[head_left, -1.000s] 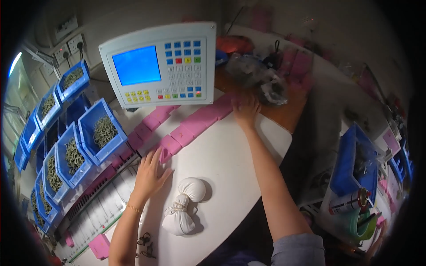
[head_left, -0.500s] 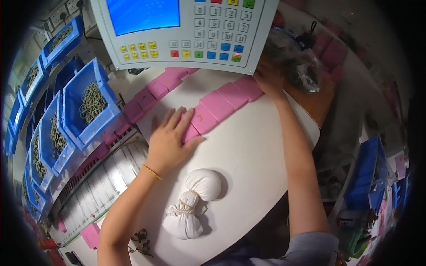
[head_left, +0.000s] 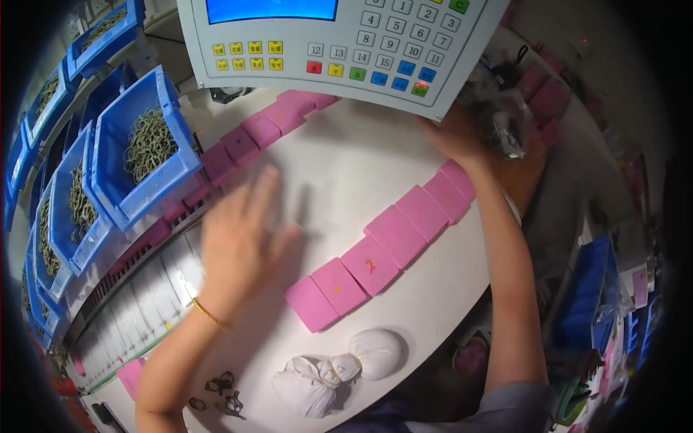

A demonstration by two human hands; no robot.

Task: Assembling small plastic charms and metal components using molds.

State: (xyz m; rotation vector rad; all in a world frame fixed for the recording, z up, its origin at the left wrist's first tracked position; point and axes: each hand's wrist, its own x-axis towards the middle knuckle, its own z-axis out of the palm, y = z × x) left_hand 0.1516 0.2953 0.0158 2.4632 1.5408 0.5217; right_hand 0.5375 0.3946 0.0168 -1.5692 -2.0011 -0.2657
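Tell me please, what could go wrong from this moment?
The right forearm is close to the far end of the pink block row, so it might knock that row crooked. The tied white bundles lie near the curved edge of the white table; a bump could perhaps send them off.

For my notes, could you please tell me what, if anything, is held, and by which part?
The open left hand holds nothing; the right hand is too shadowed to tell.

Bare tabletop between blocks, panel beyond
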